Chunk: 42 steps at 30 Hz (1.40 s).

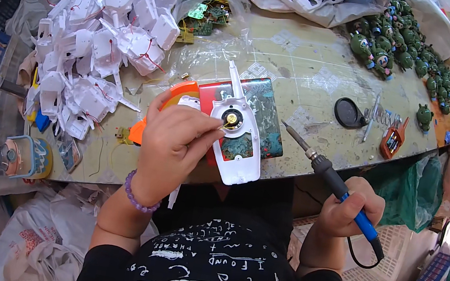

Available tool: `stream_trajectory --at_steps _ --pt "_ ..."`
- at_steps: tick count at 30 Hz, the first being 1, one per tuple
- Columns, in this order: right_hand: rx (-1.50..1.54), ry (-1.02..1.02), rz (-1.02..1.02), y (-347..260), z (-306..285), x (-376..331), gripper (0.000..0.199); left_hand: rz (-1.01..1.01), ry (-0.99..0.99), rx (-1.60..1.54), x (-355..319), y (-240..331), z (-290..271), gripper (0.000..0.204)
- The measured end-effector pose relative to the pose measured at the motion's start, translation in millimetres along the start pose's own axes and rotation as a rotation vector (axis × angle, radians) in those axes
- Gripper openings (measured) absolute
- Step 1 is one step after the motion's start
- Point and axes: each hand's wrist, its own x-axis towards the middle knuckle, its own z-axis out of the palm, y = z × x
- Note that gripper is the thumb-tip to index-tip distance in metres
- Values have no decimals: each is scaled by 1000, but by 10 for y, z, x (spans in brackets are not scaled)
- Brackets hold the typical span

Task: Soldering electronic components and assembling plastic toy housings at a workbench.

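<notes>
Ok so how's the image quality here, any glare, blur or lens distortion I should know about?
Head view: strong fisheye bend, the workbench edge curves and the corners go black. Lighting is even and bright, with glare on the clear plastic bags at the top. The left hand, the white plastic shell and the right hand with the soldering iron look sharp; the rim is softer.

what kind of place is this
Likely a small toy assembly workshop: the right hand holds a soldering iron, the left hand steadies a white plastic shell, and heaps of white shells and green figures cover the bench.
</notes>
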Motion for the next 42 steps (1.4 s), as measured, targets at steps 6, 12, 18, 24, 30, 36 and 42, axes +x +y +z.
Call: stream_trajectory --at_steps 6,12,18,24,30,36,42 --pt "54 -64 23 -22 -3 10 28 33 43 64 43 74 98 8" --pt "153 -69 57 -101 39 87 23 42 -15 58 140 93 154 5" --pt "71 -397 -55 -105 3 241 25 35 -78 173 225 157 116 6" --pt "104 -602 -116 -115 40 403 20 7 -118 223 284 222 108 7" --pt "135 -631 -168 -100 122 426 30 -14 -141 243 287 244 102 7" --pt "141 -646 -172 -102 154 448 29 -1 -140 257 275 235 110 6" --pt "140 -644 -183 -122 183 479 27 11 -134 255 262 233 106 6"
